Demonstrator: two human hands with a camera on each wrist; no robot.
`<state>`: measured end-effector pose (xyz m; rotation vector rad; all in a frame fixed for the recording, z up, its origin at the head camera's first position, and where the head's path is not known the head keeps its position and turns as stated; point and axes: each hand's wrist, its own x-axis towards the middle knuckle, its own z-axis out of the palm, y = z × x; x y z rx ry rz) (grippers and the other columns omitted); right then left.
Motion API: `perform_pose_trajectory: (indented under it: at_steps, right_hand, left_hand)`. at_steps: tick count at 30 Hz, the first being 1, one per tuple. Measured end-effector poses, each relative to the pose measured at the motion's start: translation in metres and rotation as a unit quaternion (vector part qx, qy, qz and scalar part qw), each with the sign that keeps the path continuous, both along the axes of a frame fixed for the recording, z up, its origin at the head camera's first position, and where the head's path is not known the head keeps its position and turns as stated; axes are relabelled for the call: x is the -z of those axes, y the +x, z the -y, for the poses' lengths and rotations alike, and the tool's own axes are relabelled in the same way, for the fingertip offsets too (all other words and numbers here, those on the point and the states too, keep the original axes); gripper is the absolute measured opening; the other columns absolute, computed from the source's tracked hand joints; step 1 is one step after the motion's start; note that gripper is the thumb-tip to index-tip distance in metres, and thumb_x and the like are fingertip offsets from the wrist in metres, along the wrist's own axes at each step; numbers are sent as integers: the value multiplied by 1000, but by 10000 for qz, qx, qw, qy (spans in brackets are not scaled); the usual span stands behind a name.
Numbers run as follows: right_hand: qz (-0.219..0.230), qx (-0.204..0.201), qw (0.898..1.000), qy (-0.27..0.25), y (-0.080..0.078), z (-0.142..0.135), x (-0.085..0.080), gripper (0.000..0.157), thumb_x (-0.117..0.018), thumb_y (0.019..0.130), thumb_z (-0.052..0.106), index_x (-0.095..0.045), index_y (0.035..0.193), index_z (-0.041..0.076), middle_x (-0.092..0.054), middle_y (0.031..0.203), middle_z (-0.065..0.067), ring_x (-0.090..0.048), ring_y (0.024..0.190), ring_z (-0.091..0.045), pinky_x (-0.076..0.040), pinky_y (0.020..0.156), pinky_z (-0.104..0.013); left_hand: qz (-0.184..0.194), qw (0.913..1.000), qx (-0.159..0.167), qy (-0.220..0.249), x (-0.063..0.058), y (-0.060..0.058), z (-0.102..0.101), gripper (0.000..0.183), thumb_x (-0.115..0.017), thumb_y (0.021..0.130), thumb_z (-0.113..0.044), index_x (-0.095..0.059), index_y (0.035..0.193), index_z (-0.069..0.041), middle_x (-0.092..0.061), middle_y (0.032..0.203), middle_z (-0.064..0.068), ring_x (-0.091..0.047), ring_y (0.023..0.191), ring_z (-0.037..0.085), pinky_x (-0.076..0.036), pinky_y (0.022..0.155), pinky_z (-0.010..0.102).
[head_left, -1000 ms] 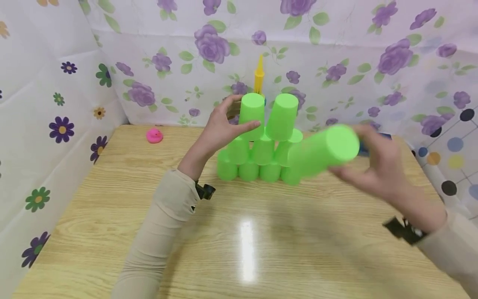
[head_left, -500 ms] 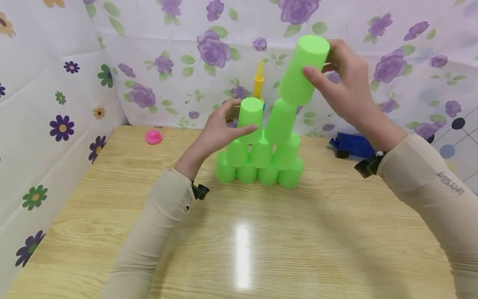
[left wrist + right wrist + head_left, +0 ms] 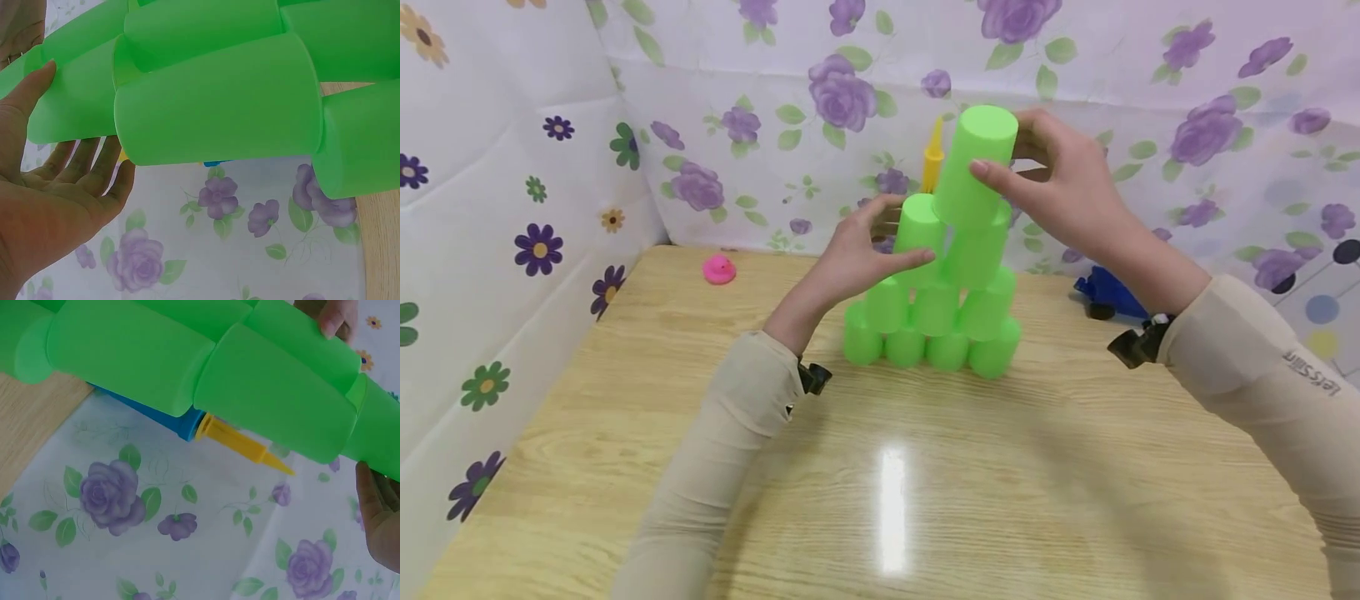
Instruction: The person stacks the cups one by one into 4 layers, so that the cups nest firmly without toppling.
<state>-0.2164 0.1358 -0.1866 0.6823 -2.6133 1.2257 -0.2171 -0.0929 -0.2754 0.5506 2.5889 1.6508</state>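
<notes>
Upside-down green plastic cups stand stacked in a pyramid, with a bottom row [image 3: 905, 347], a middle row [image 3: 936, 310] and two cups above. My left hand [image 3: 863, 254] curls round the left upper cup [image 3: 919, 218], thumb across its front; the left wrist view shows the thumb tip on the cup [image 3: 78, 100] and the fingers along its other side. My right hand [image 3: 1063, 171] grips the topmost cup [image 3: 973, 167] between thumb and fingers. This cup's rim overlaps the tops of both upper cups, including the right one [image 3: 976, 257]. In the right wrist view the right hand [image 3: 382, 515] shows at the edge.
Behind the pyramid stands a yellow-tipped, blue-based toy [image 3: 933, 158]. A pink toy duck [image 3: 719, 269] sits at the table's back left. A blue toy vehicle [image 3: 1108, 293] is at the back right, partly behind my right forearm. Flowered cloth [image 3: 737, 75] hangs behind the wooden table [image 3: 985, 483].
My right hand has brought its cup from the right, up above the pyramid, then left and down onto the upper cups. My left hand has stayed round the left upper cup.
</notes>
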Motion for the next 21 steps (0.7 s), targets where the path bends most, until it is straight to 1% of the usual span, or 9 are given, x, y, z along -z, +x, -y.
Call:
perform_pose_trajectory:
  at_steps: [5,8,12,16,18,21]
  right_hand:
    - [-143,16,9996,235,1,4,-2,52,-64,87,39,-49,132,17,-60,124,-4,-59,108,-17,-50,90,-29]
    - [-94,56,9993,357,-1,5,-3,54,-63,87,43,-48,132,19,-60,124,-3,-60,108,-18,-50,90,-31]
    - [19,140,9988,468,-5,5,-2,54,-60,87,47,-48,133,20,-60,124,-2,-58,112,-17,-50,89,-33]
    - [99,125,9988,463,-11,4,-4,54,-58,89,48,-46,134,21,-58,127,-3,-54,118,-16,-49,91,-36]
    - [156,56,9991,389,-13,3,-4,55,-57,89,46,-43,137,21,-54,133,-3,-49,123,-16,-43,100,-38]
    - [54,-73,9993,375,-14,-3,1,60,-57,91,43,-34,143,23,-39,145,0,-33,135,-13,-23,113,-41]
  left_hand:
    - [-82,10000,-40,14,-1,1,-3,71,-77,77,-35,-42,136,-19,-55,125,-4,-52,116,13,-44,95,25]
    - [-47,9999,-94,20,1,1,-3,72,-77,76,-34,-42,136,-18,-55,125,-4,-52,115,13,-44,96,27]
    - [-1,10000,-65,12,2,1,-4,73,-77,76,-35,-41,137,-18,-54,127,-4,-52,115,13,-44,97,29]
    - [-94,9998,-98,119,2,-2,-7,71,-76,77,-35,-41,137,-19,-53,129,-3,-51,115,13,-42,98,29]
    - [-145,9995,-107,250,2,-2,-9,72,-76,78,-34,-39,138,-19,-51,131,-1,-50,117,14,-42,99,30]
    - [-264,9984,-182,465,6,0,-14,80,-77,76,-32,-32,141,-23,-47,136,1,-46,123,16,-41,101,31]
